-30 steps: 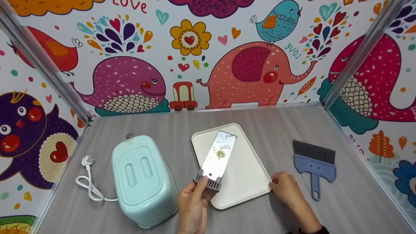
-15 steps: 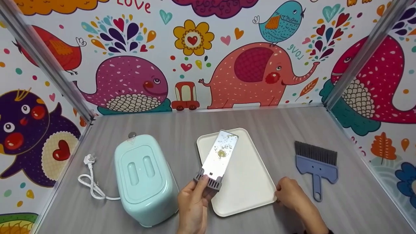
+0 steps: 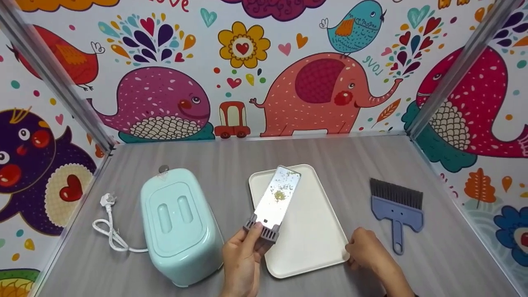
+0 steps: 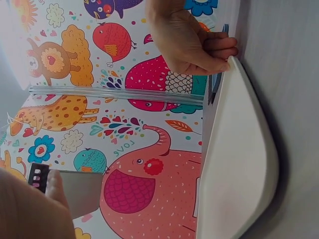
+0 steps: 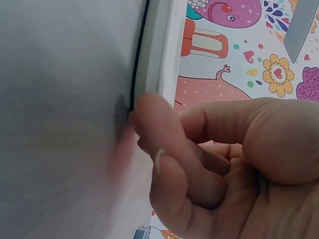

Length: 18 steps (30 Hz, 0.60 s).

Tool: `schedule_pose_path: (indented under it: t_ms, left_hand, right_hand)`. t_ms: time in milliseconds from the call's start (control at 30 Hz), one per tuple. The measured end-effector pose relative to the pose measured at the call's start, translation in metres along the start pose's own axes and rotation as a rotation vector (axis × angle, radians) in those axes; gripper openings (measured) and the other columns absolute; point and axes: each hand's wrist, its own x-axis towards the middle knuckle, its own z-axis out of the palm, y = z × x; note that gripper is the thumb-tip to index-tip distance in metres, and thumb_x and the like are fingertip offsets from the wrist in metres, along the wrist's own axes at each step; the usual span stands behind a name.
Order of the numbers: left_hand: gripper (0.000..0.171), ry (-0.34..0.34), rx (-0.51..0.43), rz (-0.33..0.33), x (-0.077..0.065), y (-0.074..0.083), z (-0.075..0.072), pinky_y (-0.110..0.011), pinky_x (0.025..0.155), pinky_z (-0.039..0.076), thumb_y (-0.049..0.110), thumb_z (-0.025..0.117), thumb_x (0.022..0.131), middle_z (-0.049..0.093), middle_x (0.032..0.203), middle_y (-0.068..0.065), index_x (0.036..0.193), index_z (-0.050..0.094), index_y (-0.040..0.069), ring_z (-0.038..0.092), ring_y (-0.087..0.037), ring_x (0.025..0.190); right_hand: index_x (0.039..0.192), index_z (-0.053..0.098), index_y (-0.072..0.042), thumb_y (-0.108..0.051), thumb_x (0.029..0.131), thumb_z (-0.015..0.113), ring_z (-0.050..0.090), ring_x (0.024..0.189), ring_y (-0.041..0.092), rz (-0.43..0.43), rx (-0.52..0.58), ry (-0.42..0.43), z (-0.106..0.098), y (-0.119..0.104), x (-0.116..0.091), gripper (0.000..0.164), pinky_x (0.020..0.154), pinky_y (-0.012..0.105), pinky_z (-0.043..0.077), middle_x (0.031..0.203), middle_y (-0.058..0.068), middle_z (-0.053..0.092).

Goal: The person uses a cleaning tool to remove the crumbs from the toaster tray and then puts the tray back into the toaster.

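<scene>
My left hand (image 3: 243,258) grips the grey slotted end of a toaster crumb tray (image 3: 271,211), thumb on top. Its shiny metal plate carries a small heap of yellowish crumbs (image 3: 279,195), with finer bits scattered toward the far end. The plate is held above a cream rectangular tray (image 3: 309,231) lying on the table. At the near right corner of that tray, my right hand (image 3: 368,249) pinches the rim between thumb and curled fingers. In the right wrist view, these fingertips (image 5: 152,107) sit right at the tray's edge.
A mint-green toaster (image 3: 181,227) with its lid on stands at left, its white cord and plug (image 3: 109,222) beside it. To the right lies a blue brush (image 3: 398,214) with dark bristles. Patterned panels (image 3: 165,103) wall in the grey table (image 3: 206,154).
The cream tray has slid a little toward me and to the right, with my right hand at its corner. My left hand keeps the crumb tray almost still.
</scene>
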Motion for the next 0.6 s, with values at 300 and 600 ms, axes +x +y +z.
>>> schedule_pose_path:
  t_ms: [300, 600]
  left_hand:
    - [0.043, -0.016, -0.012, -0.001, 0.000, 0.001, -0.002, -0.033, 0.086, 0.061, 0.008, 0.059, 0.108, 0.072, 0.126, -0.023, 0.139, 0.052, -0.021, 0.074, -0.019, 0.105]
    - [0.043, -0.015, -0.021, -0.004, 0.001, 0.003, -0.003, -0.032, 0.085, 0.062, 0.008, 0.059, 0.107, 0.074, 0.120, -0.021, 0.139, 0.052, -0.021, 0.075, -0.017, 0.100]
  right_hand:
    - [0.066, 0.061, 0.002, 0.005, 0.089, 0.058, 0.062, 0.041, 0.020, 0.030, -0.011, -0.037, 0.001, 0.006, -0.007, 0.023, 0.043, 0.034, 0.054, 0.052, 0.010, 0.062]
    - [0.066, 0.062, 0.001, 0.003, 0.088, 0.062, 0.063, 0.042, 0.022, 0.074, -0.053, -0.086, 0.002, 0.014, -0.018, 0.022, 0.045, 0.034, 0.054, 0.053, 0.010, 0.062]
